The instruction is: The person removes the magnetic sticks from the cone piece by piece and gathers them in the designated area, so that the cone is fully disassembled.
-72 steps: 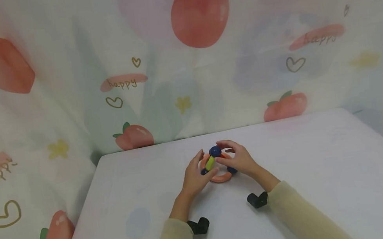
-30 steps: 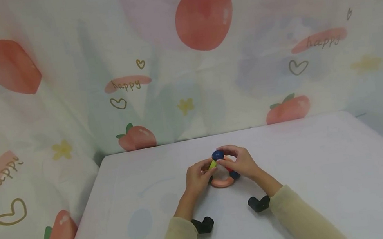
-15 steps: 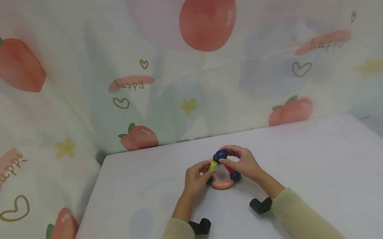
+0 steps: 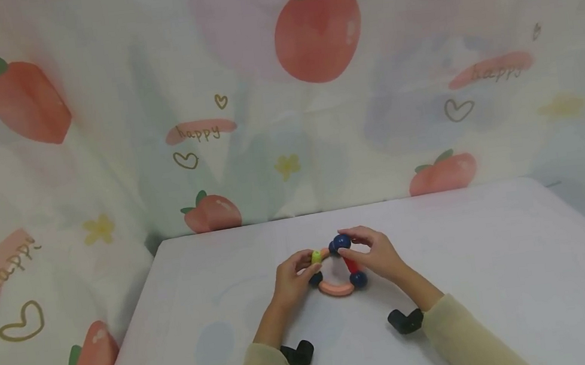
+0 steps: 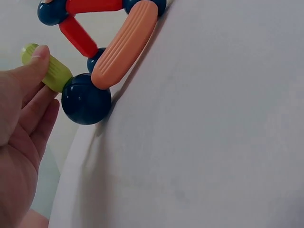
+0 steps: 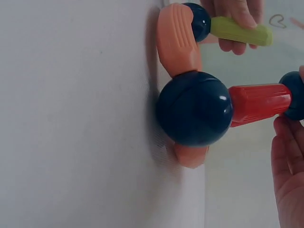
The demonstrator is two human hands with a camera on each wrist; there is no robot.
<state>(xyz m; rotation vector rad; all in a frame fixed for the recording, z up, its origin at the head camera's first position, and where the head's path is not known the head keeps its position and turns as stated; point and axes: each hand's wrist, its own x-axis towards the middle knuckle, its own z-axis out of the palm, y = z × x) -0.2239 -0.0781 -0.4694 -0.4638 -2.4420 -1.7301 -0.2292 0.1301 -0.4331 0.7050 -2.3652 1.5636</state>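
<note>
My left hand (image 4: 291, 279) pinches a yellow-green magnetic rod (image 5: 58, 75) between thumb and fingers. Its lower end meets a blue ball (image 5: 86, 99) on the table; its upper end stands free. My right hand (image 4: 379, 252) pinches the raised blue ball (image 4: 341, 242), where two red rods (image 5: 78, 35) come together. Those rods slope down to separate blue balls, one nearer me (image 4: 359, 279) and one at the back (image 5: 95, 59). Curved orange rods (image 4: 336, 289) link the lower balls in a ring on the table. In the head view, fingers partly cover the left ball and the yellow-green rod.
A white-covered table (image 4: 469, 258) carries the toy near its back half. Behind it hangs a cloth backdrop (image 4: 244, 91) printed with peaches, hearts and lettering. Black wrist mounts (image 4: 298, 353) stick out at both sleeves.
Earlier the yellow-green rod leaned up to the raised ball, with my left fingers loose around it. My left hand now pinches it and has tilted it left, apart from that ball.
</note>
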